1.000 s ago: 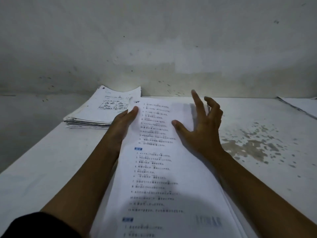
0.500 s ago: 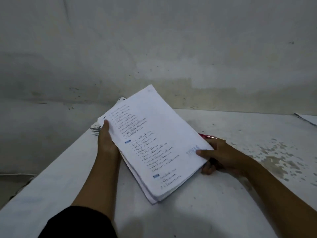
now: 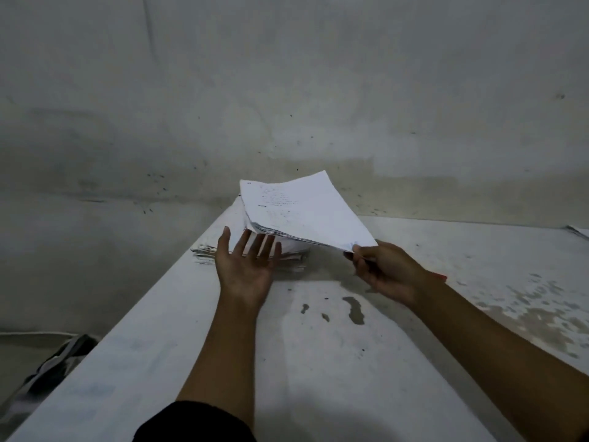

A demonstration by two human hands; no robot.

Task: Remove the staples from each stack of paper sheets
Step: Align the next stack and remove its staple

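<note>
A thick stack of printed white sheets (image 3: 302, 212) hangs tilted above the table's far left corner. My right hand (image 3: 385, 269) pinches its near right corner; a red tool (image 3: 438, 275) sticks out behind that hand. My left hand (image 3: 247, 266) is palm up with straight fingers, just under the stack's near left edge, and I cannot tell whether it touches the paper. Below the lifted stack lies a pile of papers (image 3: 223, 252) flat on the table.
The white table (image 3: 318, 362) has worn, stained patches at the right and dark spots in the middle. More paper (image 3: 578, 231) lies at the far right edge. A stained wall stands close behind. A dark bag or cloth (image 3: 47, 368) lies on the floor at left.
The stack was lifted from in front of me and carried to the far left corner, over the pile. My left hand let go of its edge and now lies open, palm up.
</note>
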